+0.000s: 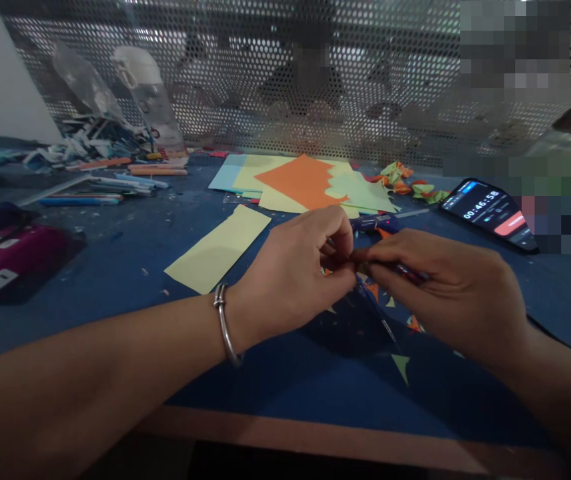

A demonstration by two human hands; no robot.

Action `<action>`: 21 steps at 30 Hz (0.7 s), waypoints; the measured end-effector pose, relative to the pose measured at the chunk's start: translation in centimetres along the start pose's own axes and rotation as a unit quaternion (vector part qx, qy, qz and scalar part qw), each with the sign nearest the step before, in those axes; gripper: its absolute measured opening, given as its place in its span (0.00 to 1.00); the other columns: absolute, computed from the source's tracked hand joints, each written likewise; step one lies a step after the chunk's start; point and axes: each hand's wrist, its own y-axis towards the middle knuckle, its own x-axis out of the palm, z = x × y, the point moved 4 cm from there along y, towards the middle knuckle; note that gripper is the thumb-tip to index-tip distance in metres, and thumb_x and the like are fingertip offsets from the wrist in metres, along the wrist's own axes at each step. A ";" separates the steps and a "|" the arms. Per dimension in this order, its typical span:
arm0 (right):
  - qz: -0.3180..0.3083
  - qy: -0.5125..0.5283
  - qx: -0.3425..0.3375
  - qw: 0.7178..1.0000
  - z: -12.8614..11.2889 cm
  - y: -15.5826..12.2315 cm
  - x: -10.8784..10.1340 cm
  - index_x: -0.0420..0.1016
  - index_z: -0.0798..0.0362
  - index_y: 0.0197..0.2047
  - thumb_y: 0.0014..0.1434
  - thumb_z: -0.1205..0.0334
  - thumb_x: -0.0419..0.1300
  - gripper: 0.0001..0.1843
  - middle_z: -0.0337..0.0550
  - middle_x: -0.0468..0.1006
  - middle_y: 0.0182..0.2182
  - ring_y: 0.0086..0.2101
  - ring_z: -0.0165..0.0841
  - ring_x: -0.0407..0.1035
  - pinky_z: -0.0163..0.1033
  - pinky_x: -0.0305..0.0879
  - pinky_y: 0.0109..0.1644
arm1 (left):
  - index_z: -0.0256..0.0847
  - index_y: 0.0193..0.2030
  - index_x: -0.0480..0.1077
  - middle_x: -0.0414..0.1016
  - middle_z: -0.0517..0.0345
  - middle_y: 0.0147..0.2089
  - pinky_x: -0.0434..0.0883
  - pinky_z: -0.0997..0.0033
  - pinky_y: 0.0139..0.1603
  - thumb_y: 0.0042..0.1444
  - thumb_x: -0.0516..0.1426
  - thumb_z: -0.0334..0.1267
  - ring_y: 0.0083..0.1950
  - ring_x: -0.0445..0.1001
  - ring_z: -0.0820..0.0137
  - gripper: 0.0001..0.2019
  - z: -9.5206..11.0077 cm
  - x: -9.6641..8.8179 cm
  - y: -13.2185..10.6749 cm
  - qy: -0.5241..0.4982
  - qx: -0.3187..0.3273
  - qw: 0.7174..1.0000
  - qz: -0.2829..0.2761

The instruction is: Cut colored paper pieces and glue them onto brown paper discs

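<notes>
My left hand [300,273], with a silver bangle on its wrist, is closed in a pinch at the middle of the view. Its fingertips meet those of my right hand [450,287], which is also pinched shut. What lies between the fingertips is too small and hidden to name. A dark, reddish slim piece [410,273] shows at my right palm. Just below the fingers runs a thin blue rod with a pale tip [383,320]. Small orange and green paper scraps [401,367] lie under and around my hands. A pale yellow paper strip [220,250] rests left of my left hand.
Coloured paper sheets [295,180] are stacked behind my hands, with crumpled paper pieces [430,193] to their right. A phone [490,213] shows a running timer. Pens [83,199], a bottle [150,100] and a magenta device [20,257] are at left. Behind stands a perforated metal panel [235,87].
</notes>
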 end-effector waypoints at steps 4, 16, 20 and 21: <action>-0.002 -0.005 0.003 1.000 0.1 0.0 0.0 0.81 0.45 0.41 0.63 0.70 0.61 0.11 0.38 0.83 0.35 0.35 0.35 0.78 0.40 0.73 0.42 | 0.40 0.32 0.69 0.75 0.62 0.33 0.71 0.73 0.35 0.50 0.61 0.27 0.33 0.74 0.73 0.06 -0.1 -0.1 0.0 0.033 0.018 0.999 0.005; 0.017 -0.024 0.014 0.999 0.1 -0.1 -0.2 0.82 0.43 0.42 0.64 0.68 0.61 0.11 0.38 0.84 0.37 0.37 0.36 0.79 0.42 0.74 0.43 | 0.40 0.32 0.70 0.80 0.59 0.38 0.76 0.71 0.39 0.53 0.62 0.28 0.36 0.78 0.72 0.05 0.0 -0.1 -0.3 0.008 0.030 0.999 0.020; 0.025 -0.026 0.016 0.999 0.2 -0.2 -0.2 0.83 0.43 0.43 0.64 0.68 0.61 0.11 0.37 0.85 0.38 0.37 0.36 0.79 0.43 0.74 0.43 | 0.39 0.35 0.74 0.81 0.59 0.36 0.76 0.71 0.38 0.55 0.62 0.29 0.34 0.79 0.72 0.03 0.0 -0.2 -0.3 0.019 0.026 0.999 0.029; 0.029 -0.027 0.015 0.999 0.2 -0.2 -0.2 0.83 0.43 0.43 0.64 0.68 0.61 0.11 0.38 0.85 0.38 0.37 0.36 0.79 0.43 0.74 0.43 | 0.39 0.35 0.75 0.81 0.59 0.36 0.76 0.71 0.38 0.55 0.63 0.29 0.34 0.79 0.72 0.02 -0.1 -0.2 -0.4 0.022 0.027 0.999 0.033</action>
